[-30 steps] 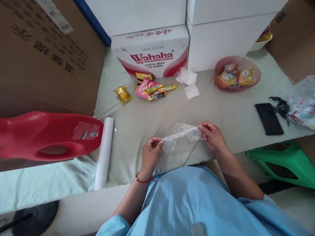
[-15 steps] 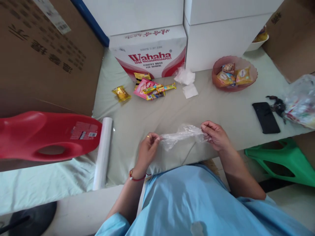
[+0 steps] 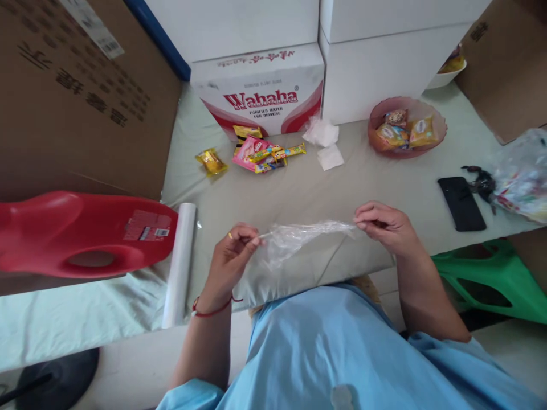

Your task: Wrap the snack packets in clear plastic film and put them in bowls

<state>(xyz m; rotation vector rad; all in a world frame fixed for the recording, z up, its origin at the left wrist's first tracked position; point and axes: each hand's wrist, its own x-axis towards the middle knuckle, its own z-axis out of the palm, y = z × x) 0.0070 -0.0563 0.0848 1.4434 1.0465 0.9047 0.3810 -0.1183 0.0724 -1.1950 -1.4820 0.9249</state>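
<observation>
A clear plastic bag is stretched sideways between my two hands, just above the front part of the table. My left hand pinches its left end between thumb and fingers. At the other end, my right hand is closed on a corner of the film. The bag looks thin, crumpled and flat, with nothing visible inside. Beyond it lie several snack packets in a small heap, and a gold-wrapped snack sits apart to their left.
A white plastic roll and a red jug lie at left. Toward the back are a Wahaba carton, crumpled plastic with a white square, and a pink bowl of snacks. A black phone lies right, above a green stool.
My hands have moved apart, the left one outward to the left and the right one slightly right and up. The plastic bag between them is drawn out wider.
</observation>
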